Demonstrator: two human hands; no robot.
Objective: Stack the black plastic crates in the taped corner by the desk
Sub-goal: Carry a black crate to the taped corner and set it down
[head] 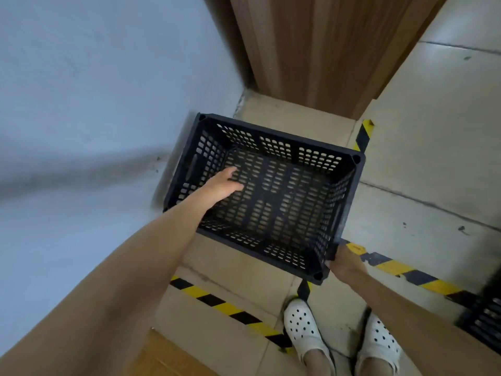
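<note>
A black perforated plastic crate (273, 147) sits open side up in the corner marked by yellow-and-black tape (225, 305), close to the pale wall. My right hand (345, 263) grips its near right corner rim. My left hand (221, 183) reaches over the left rim into the crate, fingers spread, holding nothing. The crate is empty inside. Part of another black crate (485, 318) shows at the right edge.
A wooden desk side panel (311, 50) stands just behind the crate. The pale wall (81, 104) runs along the left. More striped tape (363, 135) bounds the right side. My two white clogs (303, 327) stand at the tape line on the tiled floor.
</note>
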